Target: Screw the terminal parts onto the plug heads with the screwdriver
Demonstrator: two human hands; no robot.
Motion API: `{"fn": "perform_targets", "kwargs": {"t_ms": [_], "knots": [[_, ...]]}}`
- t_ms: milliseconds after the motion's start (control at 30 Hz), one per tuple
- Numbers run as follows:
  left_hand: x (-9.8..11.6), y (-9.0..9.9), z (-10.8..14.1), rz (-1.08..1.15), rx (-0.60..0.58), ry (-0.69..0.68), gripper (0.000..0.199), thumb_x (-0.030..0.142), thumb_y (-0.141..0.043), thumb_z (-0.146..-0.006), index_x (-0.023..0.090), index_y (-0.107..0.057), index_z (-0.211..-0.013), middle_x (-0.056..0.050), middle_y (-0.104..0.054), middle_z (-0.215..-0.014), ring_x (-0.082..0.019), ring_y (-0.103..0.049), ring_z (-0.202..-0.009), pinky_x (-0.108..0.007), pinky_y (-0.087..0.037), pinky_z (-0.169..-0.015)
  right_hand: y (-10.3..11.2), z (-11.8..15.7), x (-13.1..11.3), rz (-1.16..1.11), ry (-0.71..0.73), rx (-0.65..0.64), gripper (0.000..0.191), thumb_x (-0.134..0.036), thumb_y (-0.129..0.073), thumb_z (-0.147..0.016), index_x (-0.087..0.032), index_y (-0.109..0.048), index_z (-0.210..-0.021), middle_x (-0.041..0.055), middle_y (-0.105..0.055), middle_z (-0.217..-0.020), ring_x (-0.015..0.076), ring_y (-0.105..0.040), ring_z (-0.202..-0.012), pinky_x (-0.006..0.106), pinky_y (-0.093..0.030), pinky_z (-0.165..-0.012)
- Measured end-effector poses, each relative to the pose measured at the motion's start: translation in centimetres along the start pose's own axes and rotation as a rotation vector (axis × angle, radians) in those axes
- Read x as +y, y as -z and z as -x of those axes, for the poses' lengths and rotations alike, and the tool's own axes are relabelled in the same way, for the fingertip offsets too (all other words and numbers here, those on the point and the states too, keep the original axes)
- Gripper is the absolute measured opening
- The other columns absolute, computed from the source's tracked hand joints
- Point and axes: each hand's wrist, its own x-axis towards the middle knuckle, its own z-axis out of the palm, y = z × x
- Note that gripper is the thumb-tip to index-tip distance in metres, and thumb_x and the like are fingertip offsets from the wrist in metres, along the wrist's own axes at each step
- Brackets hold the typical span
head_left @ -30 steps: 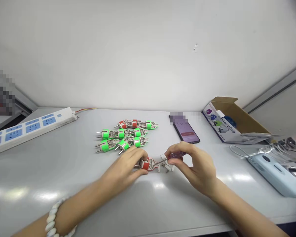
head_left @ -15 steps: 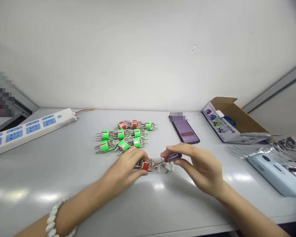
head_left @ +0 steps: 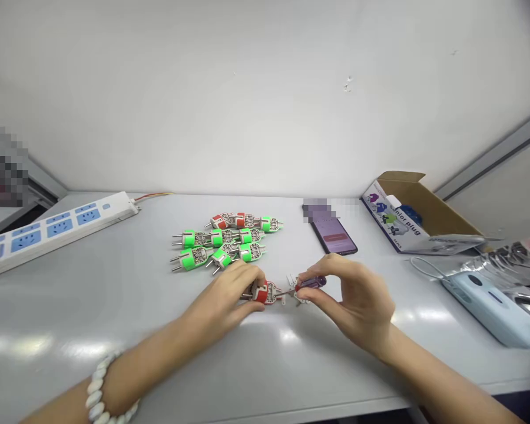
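Observation:
My left hand (head_left: 232,292) grips a red plug (head_left: 260,291) between thumb and fingers, low over the grey table. The plug lies on its side with its terminals facing up. My right hand (head_left: 357,300) is closed on a small screwdriver (head_left: 311,284) with a purple handle, its shaft pointing left and its tip at the plug's right end. Small white pieces (head_left: 290,280) lie just beside the tip, partly hidden by my right fingers. Behind my left hand, several green plugs (head_left: 221,238) and red plugs (head_left: 244,221) lie in rows.
A white power strip (head_left: 62,227) lies at the left. A phone (head_left: 334,232) rests behind my right hand. An open cardboard box (head_left: 424,227), a light blue device (head_left: 494,309) with a cord and clear plastic bags (head_left: 507,265) sit at the right. A wall (head_left: 247,118) rises behind the table.
My right thumb and fingers have shifted along the screwdriver handle, and the thumb now lies nearer its red collar. My left hand still holds the red plug in the same place.

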Motion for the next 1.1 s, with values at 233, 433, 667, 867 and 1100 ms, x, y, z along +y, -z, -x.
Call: {"fn": "perform_targets", "kwargs": {"t_ms": [233,433,667,867,1100], "knots": [[0.1,0.1,-0.2,-0.024,0.027,-0.021,0.015,0.022,-0.068,-0.094,0.023,-0.061,-0.107,-0.002,-0.066,-0.098,-0.022,-0.058,-0.090,-0.032,-0.046,-0.077,1.3,-0.7,-0.1,-0.007,0.057,-0.145,0.036,-0.005,-0.058,-0.097,-0.021,-0.065,-0.128,0.0100,-0.080,-0.100,0.0235,-0.078,-0.091,0.035,-0.065,-0.073],[0.0,0.0,-0.1,-0.062,0.028,-0.044,0.016,0.021,-0.070,-0.092,0.023,-0.064,-0.106,-0.002,-0.069,-0.101,-0.022,-0.061,-0.092,-0.032,-0.046,-0.080,2.1,-1.1,-0.2,-0.055,-0.026,-0.211,0.033,-0.002,-0.058,-0.096,-0.022,-0.066,-0.121,0.0078,-0.079,-0.093,0.0199,-0.076,-0.080,0.033,-0.063,-0.068],[0.2,0.1,-0.1,-0.024,0.011,-0.027,0.012,0.020,-0.068,-0.093,0.023,-0.064,-0.104,-0.003,-0.068,-0.102,-0.022,-0.062,-0.093,-0.031,-0.047,-0.079,1.7,-0.9,0.2,0.011,-0.042,-0.118,0.014,-0.009,-0.070,-0.091,-0.022,-0.065,-0.096,0.0025,-0.069,-0.075,0.0175,-0.064,-0.063,0.030,-0.052,-0.056],[0.2,0.3,-0.3,0.014,-0.005,-0.027,0.007,0.020,-0.066,-0.093,0.022,-0.062,-0.099,-0.003,-0.066,-0.099,-0.022,-0.060,-0.092,-0.032,-0.047,-0.079,1.7,-1.2,0.2,0.111,-0.012,-0.137,0.011,-0.015,-0.064,-0.095,-0.023,-0.060,-0.090,-0.0016,-0.059,-0.068,0.0144,-0.055,-0.057,0.026,-0.046,-0.051],[0.2,0.2,-0.2,0.007,0.003,-0.033,0.008,0.021,-0.065,-0.094,0.022,-0.062,-0.101,-0.003,-0.066,-0.099,-0.022,-0.060,-0.090,-0.032,-0.048,-0.079,2.7,-1.2,0.2,0.189,0.070,-0.291,0.022,-0.009,-0.054,-0.100,-0.022,-0.063,-0.115,0.0039,-0.068,-0.082,0.0157,-0.062,-0.066,0.026,-0.049,-0.058]]}}
